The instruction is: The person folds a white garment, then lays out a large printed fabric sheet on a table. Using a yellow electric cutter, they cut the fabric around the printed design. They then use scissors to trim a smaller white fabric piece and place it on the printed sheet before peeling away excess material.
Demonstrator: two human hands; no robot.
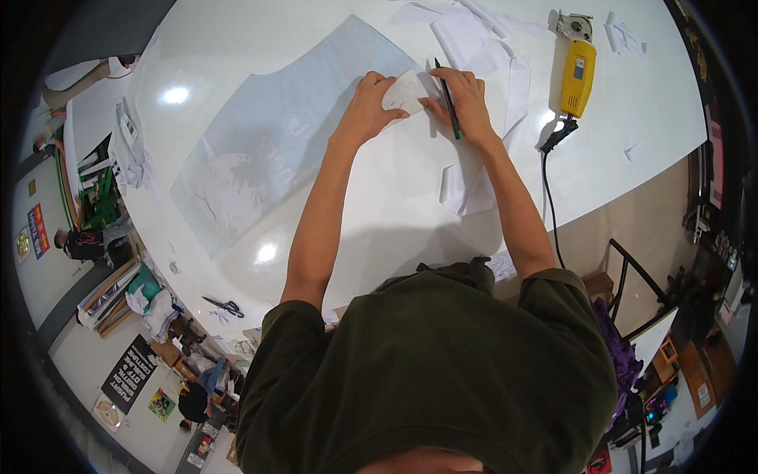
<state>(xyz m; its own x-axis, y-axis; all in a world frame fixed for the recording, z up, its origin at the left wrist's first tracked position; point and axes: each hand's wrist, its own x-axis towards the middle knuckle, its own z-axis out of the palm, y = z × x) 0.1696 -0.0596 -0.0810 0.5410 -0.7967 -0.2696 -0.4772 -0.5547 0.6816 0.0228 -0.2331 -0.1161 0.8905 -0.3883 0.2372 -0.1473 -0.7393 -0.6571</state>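
The left hand (365, 109) is half open, thumb and fingers spread apart on the card (404, 90), which lies at the right end of the pale blue sheet (284, 103) on the desk (383, 193). The right hand (471, 104) — loosely curled, a pen (448, 103) held in it — is at the card's right edge. A yellow cutter (579, 79) lies farther right.

We have 1 small cream paper piece (403, 92) at the right end of 1 flat, pale-blue printed sheet (304, 103), with 1 black pen (448, 100) slanting nearby.
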